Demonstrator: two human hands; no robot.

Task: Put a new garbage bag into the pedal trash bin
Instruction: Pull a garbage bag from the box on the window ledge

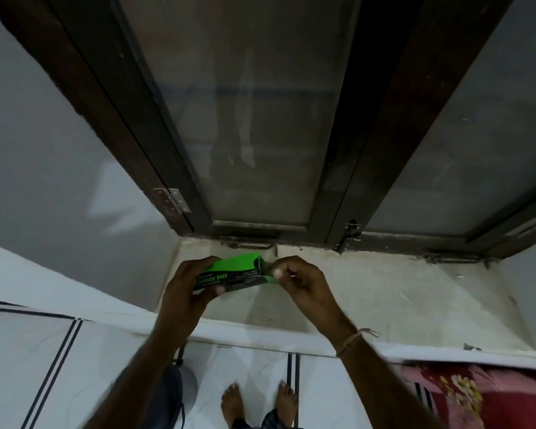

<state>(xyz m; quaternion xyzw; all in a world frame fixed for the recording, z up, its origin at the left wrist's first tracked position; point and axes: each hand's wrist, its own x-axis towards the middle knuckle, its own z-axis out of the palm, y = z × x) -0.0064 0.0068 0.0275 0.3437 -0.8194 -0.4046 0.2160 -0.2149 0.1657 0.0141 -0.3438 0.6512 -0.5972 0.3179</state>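
Green box (pixel 234 271) of garbage bags held just above window sill (pixel 369 292) | left hand (pixel 186 292) wrapped round box's left end | right hand (pixel 297 278) pinching flap at right end | risk: flap tearing, roll dropping onto sill or floor | bin likely grey shape (pixel 180 394) below sill, partly hidden

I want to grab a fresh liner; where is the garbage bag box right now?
In the head view, the garbage bag box is held centre-frame over the window sill, left hand gripping it, right hand pinching its end.
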